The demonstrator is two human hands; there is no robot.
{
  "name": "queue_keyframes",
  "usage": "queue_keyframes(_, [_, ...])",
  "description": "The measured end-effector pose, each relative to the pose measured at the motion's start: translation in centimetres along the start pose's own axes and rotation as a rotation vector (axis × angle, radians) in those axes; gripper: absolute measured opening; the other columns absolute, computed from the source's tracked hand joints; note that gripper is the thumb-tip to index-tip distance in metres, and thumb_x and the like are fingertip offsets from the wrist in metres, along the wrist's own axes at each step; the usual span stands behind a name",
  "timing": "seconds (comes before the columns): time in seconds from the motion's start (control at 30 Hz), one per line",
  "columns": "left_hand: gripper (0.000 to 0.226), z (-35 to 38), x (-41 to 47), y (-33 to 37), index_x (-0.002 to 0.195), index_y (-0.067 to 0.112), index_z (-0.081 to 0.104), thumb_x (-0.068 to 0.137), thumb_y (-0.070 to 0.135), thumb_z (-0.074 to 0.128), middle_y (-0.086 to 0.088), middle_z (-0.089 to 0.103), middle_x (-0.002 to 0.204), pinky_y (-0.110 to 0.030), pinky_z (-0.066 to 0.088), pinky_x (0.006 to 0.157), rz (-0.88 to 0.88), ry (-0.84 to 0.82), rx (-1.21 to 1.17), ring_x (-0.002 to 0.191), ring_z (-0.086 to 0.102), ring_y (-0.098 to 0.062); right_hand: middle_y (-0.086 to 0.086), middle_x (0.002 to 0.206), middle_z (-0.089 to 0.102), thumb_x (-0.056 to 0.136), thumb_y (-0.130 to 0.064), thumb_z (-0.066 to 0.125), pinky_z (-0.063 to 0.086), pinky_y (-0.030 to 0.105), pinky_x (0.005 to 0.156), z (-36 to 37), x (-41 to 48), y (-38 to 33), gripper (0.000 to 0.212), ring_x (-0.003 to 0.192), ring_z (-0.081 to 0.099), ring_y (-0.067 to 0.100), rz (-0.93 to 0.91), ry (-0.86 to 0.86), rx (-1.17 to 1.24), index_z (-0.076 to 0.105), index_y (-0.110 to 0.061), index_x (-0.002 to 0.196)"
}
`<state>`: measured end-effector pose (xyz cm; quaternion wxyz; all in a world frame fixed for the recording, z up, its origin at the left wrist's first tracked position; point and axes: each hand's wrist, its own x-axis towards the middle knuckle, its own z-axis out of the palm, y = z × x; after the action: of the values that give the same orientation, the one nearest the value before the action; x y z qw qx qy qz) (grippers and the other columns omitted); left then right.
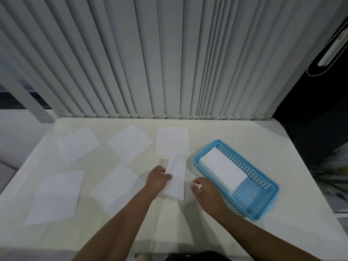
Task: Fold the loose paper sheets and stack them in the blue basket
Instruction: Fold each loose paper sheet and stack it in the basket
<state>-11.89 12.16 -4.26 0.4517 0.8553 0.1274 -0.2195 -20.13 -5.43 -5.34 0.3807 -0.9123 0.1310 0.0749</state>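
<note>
My left hand (157,178) grips a folded white paper strip (176,178) by its left edge, lifted slightly over the table's middle. My right hand (204,191) hovers just right of the strip with curled fingers, holding nothing. The blue basket (263,199) lies to the right, angled, with a stack of folded paper (223,169) in its far half. Several loose flat sheets lie on the table: one far left (79,144), one far centre (130,143), one behind the strip (172,141), one near left (56,196), one beside my left forearm (116,185).
The cream table (188,223) ends at grey vertical blinds (169,63) along the back. A dark area with a plant (331,172) lies past the table's right edge.
</note>
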Motion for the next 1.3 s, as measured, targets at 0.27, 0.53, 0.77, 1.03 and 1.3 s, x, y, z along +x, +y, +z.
queue_keyframes(0.27, [0.029,1.2,-2.0,2.7,0.117,0.001,0.062,0.088,0.002,0.061,-0.014,0.069,0.114,-0.037,0.056,0.085,-0.049,-0.102,-0.896,0.103,0.068,-0.031,0.006,0.102,0.066,0.087,-0.041,0.065,0.053,0.034,0.083,-1.4,1.2,-4.5,0.03,0.095,0.063,0.025,0.492,-0.245,0.93,0.06,-0.019,0.107])
queue_keyframes(0.53, [0.027,2.0,-1.5,4.7,0.115,0.003,0.061,0.093,0.017,0.058,-0.013,0.07,0.112,-0.033,0.055,0.081,-0.083,-0.16,-1.093,0.104,0.067,-0.026,0.007,0.07,0.059,0.085,-0.011,0.068,0.05,0.028,0.065,-4.5,2.3,-4.3,0.012,0.064,0.052,0.017,0.417,-0.036,0.905,0.061,-0.009,0.076])
queue_keyframes(0.77, [0.01,2.7,0.5,8.9,0.1,0.006,0.06,0.091,0.009,0.059,-0.009,0.068,0.095,-0.027,0.053,0.075,-0.088,-0.201,-1.026,0.085,0.065,-0.018,0.01,0.062,0.05,0.083,-0.009,0.07,0.04,0.024,0.052,-8.0,1.4,-0.9,0.026,0.053,0.044,0.016,0.429,0.127,0.828,0.05,-0.008,0.066])
queue_keyframes(1.03, [0.01,5.4,2.4,11.7,0.095,0.01,0.069,0.088,0.014,0.063,-0.006,0.067,0.096,-0.026,0.048,0.076,0.148,-0.193,-0.259,0.083,0.061,-0.017,0.005,0.065,0.059,0.084,-0.013,0.07,0.04,0.021,0.049,-10.5,0.6,3.6,0.008,0.055,0.052,0.013,0.574,0.429,0.865,0.065,-0.007,0.081])
queue_keyframes(1.3, [0.023,6.9,4.6,10.6,0.1,0.031,0.074,0.088,0.034,0.054,0.001,0.069,0.117,-0.033,0.046,0.098,0.287,-0.161,0.249,0.112,0.059,-0.024,0.007,0.073,0.066,0.084,-0.01,0.069,0.049,0.027,0.063,-8.8,-0.2,5.7,0.007,0.06,0.055,0.015,0.637,0.499,0.768,0.067,-0.01,0.077])
